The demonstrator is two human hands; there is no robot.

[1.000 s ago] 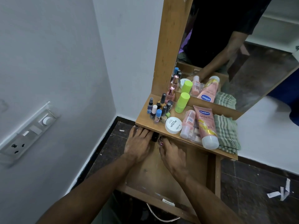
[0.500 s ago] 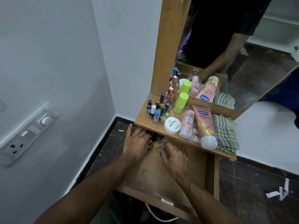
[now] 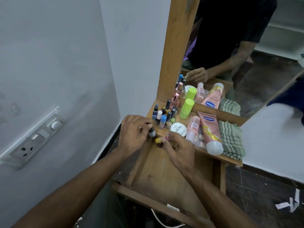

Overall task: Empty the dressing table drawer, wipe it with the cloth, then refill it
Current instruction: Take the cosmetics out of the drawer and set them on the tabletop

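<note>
At the centre of the frame the left hand (image 3: 133, 134) curls its fingers around a small grey nail-polish bottle with a black cap (image 3: 152, 132), held at the front edge of the wooden dressing-table shelf (image 3: 217, 157). Just right of it, the right hand (image 3: 178, 149) pinches a small yellow bottle (image 3: 158, 140) in curled fingertips. Below both, the open wooden drawer (image 3: 164, 180) shows bare boards. The folded green checked cloth (image 3: 231, 139) lies at the shelf's right end, beside a pink lotion tube (image 3: 210, 131).

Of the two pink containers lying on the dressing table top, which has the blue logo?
The big pink tube beside the striped cloth: a blue logo sits near its far end. The smaller pink bottle carries only a white label.
</note>
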